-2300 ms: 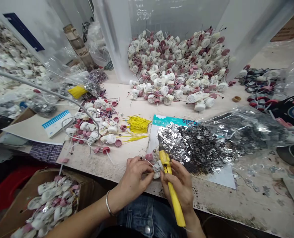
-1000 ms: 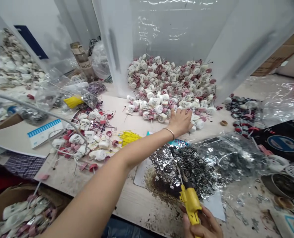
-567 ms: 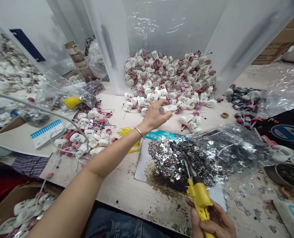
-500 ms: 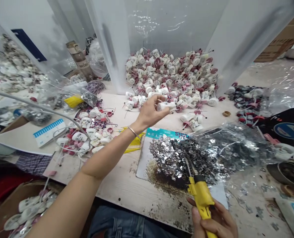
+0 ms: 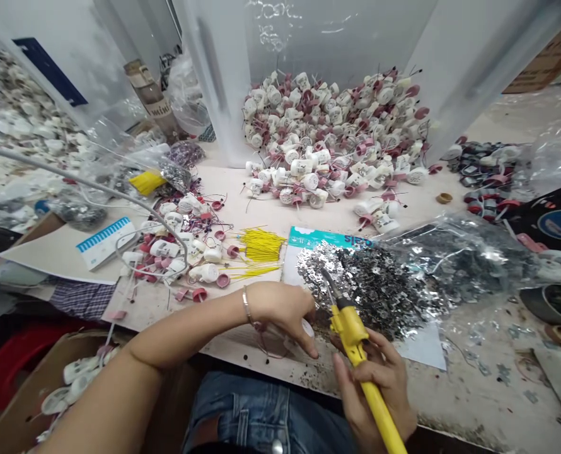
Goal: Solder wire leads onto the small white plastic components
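My left hand (image 5: pixel 283 310) is near the table's front edge, its fingers curled round a small white plastic part (image 5: pixel 307 328) that they mostly cover. Thin wires trail below that hand. My right hand (image 5: pixel 384 384) grips a yellow soldering iron (image 5: pixel 353 334) by its handle, the tip pointing up and away over a heap of small shiny metal pieces (image 5: pixel 379 287). A white sheet with a teal band (image 5: pixel 316 237) lies under the heap. Beside it to the left are yellow wires (image 5: pixel 261 244).
A large pile of white and pink parts (image 5: pixel 328 139) spills from a translucent bin (image 5: pixel 214 88). More parts (image 5: pixel 200 252) lie on the left under a looping grey cable (image 5: pixel 96 186). Clear plastic bagging (image 5: pixel 474 265) covers the right side. A carton (image 5: pixel 29 403) of parts stands lower left.
My left hand has come back from the pile of parts toward the table's front edge, carrying a white part. My right hand and the soldering iron have shifted left and slightly up.
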A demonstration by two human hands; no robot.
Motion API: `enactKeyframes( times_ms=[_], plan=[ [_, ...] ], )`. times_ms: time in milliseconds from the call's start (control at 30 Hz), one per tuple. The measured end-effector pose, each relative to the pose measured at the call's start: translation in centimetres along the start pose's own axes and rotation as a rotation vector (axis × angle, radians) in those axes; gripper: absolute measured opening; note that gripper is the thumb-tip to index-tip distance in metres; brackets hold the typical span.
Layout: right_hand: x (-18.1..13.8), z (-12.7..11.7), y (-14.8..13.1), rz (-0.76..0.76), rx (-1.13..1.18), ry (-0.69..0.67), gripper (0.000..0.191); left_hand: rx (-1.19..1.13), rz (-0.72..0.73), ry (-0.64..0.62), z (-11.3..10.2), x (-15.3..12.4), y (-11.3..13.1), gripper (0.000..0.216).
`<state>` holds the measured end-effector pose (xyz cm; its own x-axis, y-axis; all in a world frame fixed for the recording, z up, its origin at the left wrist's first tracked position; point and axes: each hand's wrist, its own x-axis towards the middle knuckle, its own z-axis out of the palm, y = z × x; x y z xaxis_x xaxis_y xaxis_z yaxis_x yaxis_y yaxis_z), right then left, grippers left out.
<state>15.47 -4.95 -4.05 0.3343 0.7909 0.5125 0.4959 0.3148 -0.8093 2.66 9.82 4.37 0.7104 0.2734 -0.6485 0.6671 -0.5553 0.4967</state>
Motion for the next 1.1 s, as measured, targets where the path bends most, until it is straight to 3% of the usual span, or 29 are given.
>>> enactKeyframes(
  times_ms=[167,267,400,500,600,700,800,933,1033,1100],
  plan=[
    [0.9,1.7,0.6,-0.180,-0.023,-0.279,0.016,-0.091,-0.042,0.393,2.1,-2.8,-1.6,0.027],
    [1.8,2.5,1.1,-0.225,-0.016,-0.348,0.016,-0.282,-0.024,0.502,3.8,-3.2,-2.2,0.023],
    [2.5,2.6,1.6,-0.149,0.005,-0.389,0.014,-0.636,0.156,0.566,5.9,-2.7,-2.3,0.045],
    [2.4,2.2,1.5,-0.090,0.026,-0.401,0.016,-0.690,0.162,0.560,6.7,-2.7,-2.2,0.065],
    [1.8,1.7,0.8,0.007,0.038,-0.261,0.022,-0.733,0.143,0.503,7.2,-3.0,-2.0,0.095],
    [1.3,1.5,-0.2,0.169,0.152,-0.126,0.029,-1.014,0.197,0.410,7.7,-3.2,-1.7,0.118],
    [1.0,1.5,-0.8,0.220,0.221,-0.056,0.031,-1.272,0.188,0.245,8.2,-3.1,-1.8,0.095],
    [1.0,1.8,0.3,0.034,0.059,-0.058,0.027,-1.422,0.024,-0.063,8.5,-3.1,-3.3,0.054],
    [0.9,2.0,1.7,-0.136,-0.036,-0.165,0.020,-1.396,-0.105,-0.064,8.2,-3.9,-4.6,0.050],
    [0.9,1.7,2.1,-0.208,-0.087,-0.219,0.018,-1.240,-0.180,0.061,7.7,-5.1,-5.0,0.051]
  ],
)
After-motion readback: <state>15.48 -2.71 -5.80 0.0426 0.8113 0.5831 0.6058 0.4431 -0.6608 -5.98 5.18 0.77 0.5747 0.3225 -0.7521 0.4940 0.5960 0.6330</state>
